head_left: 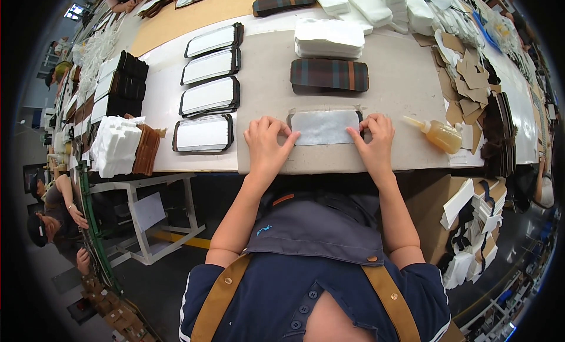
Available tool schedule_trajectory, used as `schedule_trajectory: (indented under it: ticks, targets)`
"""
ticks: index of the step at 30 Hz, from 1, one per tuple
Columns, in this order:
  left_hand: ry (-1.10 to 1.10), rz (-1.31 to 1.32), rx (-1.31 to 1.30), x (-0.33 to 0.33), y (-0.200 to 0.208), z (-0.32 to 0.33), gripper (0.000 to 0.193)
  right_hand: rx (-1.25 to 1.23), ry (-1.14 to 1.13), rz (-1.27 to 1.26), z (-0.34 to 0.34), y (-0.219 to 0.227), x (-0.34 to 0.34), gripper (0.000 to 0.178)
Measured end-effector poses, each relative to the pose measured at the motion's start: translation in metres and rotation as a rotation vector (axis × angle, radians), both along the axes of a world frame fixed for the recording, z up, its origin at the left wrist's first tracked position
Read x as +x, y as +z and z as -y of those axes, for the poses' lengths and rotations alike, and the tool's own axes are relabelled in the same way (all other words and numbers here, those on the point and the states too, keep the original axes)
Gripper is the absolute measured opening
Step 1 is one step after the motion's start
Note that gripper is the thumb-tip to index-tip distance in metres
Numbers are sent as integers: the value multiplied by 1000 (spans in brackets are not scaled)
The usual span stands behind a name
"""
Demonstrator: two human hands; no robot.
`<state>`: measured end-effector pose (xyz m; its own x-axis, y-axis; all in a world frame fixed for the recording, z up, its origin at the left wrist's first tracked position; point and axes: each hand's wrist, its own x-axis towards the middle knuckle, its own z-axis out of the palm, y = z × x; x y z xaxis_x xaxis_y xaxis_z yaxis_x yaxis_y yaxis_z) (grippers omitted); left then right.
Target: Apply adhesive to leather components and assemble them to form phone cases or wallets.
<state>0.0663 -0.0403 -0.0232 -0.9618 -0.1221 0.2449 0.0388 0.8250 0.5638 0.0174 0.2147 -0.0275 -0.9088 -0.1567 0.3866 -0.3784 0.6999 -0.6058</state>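
A pale grey-white rectangular sheet (325, 128) lies on the table in front of me, over a dark piece with rounded corners (361, 117) that shows at its ends. My left hand (268, 139) is closed at the left end, its thumb on the sheet's edge and its fingers bent. At the opposite end, my right hand (375, 136) is closed in the same way, with its thumb on the sheet near the lower right corner. Beyond them lies a stack of plaid fabric pieces (329, 75), with a pile of white pads (329, 38) behind it.
Left of my hands runs a row of dark-edged stacks topped with white panels (204, 134). White blocks (116, 146) and brown pieces (147, 149) stand farther left. On the right lie a bottle of amber liquid (442, 137) and cardboard scraps (471, 77). People (62, 204) work at left.
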Motion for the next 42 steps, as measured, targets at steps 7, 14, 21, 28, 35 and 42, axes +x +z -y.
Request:
schedule_trajectory:
  ticks: [7, 14, 21, 28, 35, 42]
  targets:
    - [31, 15, -6, 0, 0, -2, 39, -6, -13, -10, 0, -3, 1, 21]
    - [33, -28, -24, 2, 2, -8, 46, 8, -31, -27, 0, -3, 2, 21]
    - [-140, -137, -226, -2, 5, -6, 31, 67, 28, -4, 0, 5, 1, 31]
    - [-97, -44, -107, 3, 2, -1, 26, 49, 52, 23, -7, 1, -6, 35]
    - [-111, -21, 132, 9, -7, 16, 34, -220, 32, 142, -18, 9, -4, 43]
    - [-515, 98, -340, 20, 6, -7, 82, 467, 329, 68, 1, 24, 33, 87]
